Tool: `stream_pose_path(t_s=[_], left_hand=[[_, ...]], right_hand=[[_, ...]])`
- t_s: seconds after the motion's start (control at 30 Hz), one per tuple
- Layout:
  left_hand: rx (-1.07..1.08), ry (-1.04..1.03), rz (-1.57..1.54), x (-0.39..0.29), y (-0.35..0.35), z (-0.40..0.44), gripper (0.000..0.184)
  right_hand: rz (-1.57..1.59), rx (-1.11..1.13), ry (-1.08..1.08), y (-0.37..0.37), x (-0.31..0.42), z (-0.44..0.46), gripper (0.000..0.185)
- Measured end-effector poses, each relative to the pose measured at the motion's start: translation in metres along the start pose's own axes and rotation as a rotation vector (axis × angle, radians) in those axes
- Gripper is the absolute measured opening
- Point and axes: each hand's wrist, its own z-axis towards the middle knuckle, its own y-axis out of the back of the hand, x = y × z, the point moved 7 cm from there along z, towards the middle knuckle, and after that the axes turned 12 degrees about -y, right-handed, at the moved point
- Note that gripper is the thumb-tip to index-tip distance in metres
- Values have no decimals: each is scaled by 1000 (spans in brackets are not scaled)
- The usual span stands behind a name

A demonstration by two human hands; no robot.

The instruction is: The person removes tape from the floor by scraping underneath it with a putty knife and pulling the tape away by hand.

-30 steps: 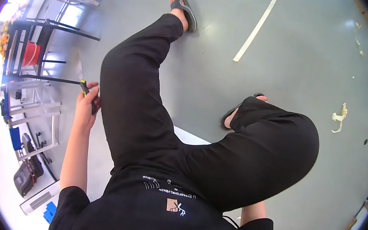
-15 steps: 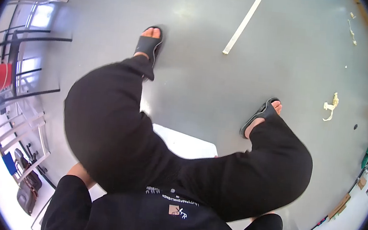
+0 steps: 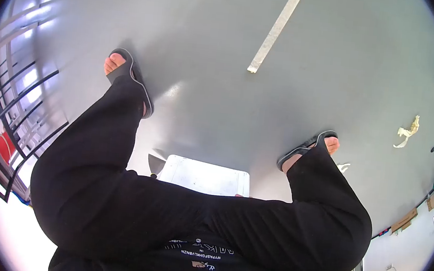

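A white board or stool top shows between my thighs, its lower part hidden by my black trousers. At its left edge is the flat metal blade of a scraper, with the handle mostly hidden behind my left thigh. My left hand is out of sight, so its hold on the scraper does not show. A tiny skin-coloured patch, perhaps a fingertip of my right hand, appears at the board's lower edge; the rest of that hand is hidden.
Black sandals are on my feet, set apart on the grey floor. A pale tape strip runs ahead. Crumpled peelings lie at the right. Black metal frames and a red object stand at the left.
My left hand, seen earlier with the scraper outside my left leg, has gone from view. The blade now shows between my legs. My left foot has shifted left, and more of the white board shows.
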Motion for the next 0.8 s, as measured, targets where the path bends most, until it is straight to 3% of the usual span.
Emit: stream_pose_path(t_s=[0.2,0.23,0.27,0.3,0.37,0.57,0.7,0.8], left_hand=[[59,70,305,26,-2,-11,41],[63,75,308,-40,10,-48,41],[195,-269,195,-134,49,-56,43],[63,-25,-520,-165,61,-67,41],[128,164,-363,-238,102,-98,41],[203,-177,-744,-198,98,-97,42],[164,-205,-943,-197,94,-96,50],[55,-244,-896,-197,110,-100,45]], right_hand=[[209,211,-168,-27,-25,-17,57],[211,214,-173,-26,-27,-23,57],[379,186,4,-16,-14,-34,58],[545,155,183,-3,-5,-42,60],[543,149,178,6,-11,-40,60],[550,91,169,25,-25,-40,59],[534,52,175,38,-26,-39,58],[536,18,216,42,-30,-47,58]])
